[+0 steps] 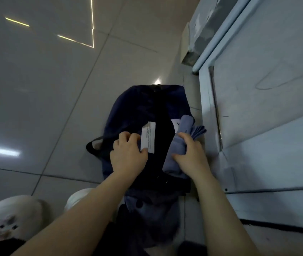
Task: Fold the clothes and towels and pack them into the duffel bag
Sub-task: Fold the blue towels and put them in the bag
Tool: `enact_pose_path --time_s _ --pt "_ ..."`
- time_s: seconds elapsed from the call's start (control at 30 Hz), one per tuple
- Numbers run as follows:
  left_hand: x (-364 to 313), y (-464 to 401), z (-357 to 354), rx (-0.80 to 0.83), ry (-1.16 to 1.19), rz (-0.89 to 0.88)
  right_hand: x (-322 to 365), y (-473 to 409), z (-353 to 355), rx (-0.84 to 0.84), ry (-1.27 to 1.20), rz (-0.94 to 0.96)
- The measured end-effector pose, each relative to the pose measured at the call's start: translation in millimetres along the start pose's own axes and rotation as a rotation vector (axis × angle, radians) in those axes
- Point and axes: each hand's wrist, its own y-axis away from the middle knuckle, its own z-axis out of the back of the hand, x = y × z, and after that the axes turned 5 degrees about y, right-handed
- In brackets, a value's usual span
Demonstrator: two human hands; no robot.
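Observation:
A dark navy duffel bag (pixel 128 108) lies on the tiled floor below me, its top open along the middle and dark inside. My left hand (pixel 128 154) grips the bag's left edge, fingers curled beside a white label (pixel 148 138). My right hand (pixel 191 154) holds a folded light blue cloth (pixel 184 126) at the bag's right edge, fingers wrapped over it. The cloth's layered folds stick out toward the right. A second white tag (pixel 176 125) shows just left of the cloth.
A white bed or table frame (pixel 239 108) runs along the right, close to the bag. Glossy grey floor tiles (pixel 45 80) spread to the left. White slippers (pixel 12 215) are at the bottom left. A black bag strap (pixel 92 145) loops out left.

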Motion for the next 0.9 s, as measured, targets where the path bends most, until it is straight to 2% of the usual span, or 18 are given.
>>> enact_pose_path --time_s 0.1,0.17,0.23,0.4,0.53,0.6,0.73,0.83,0.9 --pt "6.8 -22.0 -40.8 0.099 -0.153 -0.032 -17.6 -26.6 -15.1 0.108 0.038 -0.025" --pt "12.6 -34.0 -64.7 0.173 -0.21 0.047 -27.4 -39.7 -28.2 0.189 0.131 -0.07" --pt "18.3 -39.8 -84.8 0.189 -0.229 0.106 -36.3 -46.7 -38.7 0.202 0.187 -0.093" --pt "38.4 -46.3 -98.6 0.025 -0.239 0.082 -53.0 -49.6 -51.3 0.143 0.102 -0.096" --pt "43.7 -40.5 -91.5 -0.111 -0.117 0.033 -59.8 -42.1 -60.2 0.1 0.073 -0.075" --pt "41.4 -40.7 -78.6 -0.164 0.017 0.055 -58.6 -40.9 -61.7 0.091 0.062 -0.063" --pt "50.1 -25.1 -46.4 -0.258 0.432 0.236 -40.5 -41.8 -37.9 0.144 0.099 -0.014" --pt "60.7 -8.0 -23.5 -0.366 0.976 0.41 1.3 -35.7 -19.3 0.073 0.135 0.184" --pt "64.5 -3.9 -8.8 -0.36 1.297 0.515 34.1 -33.4 -26.2 0.126 0.148 0.305"
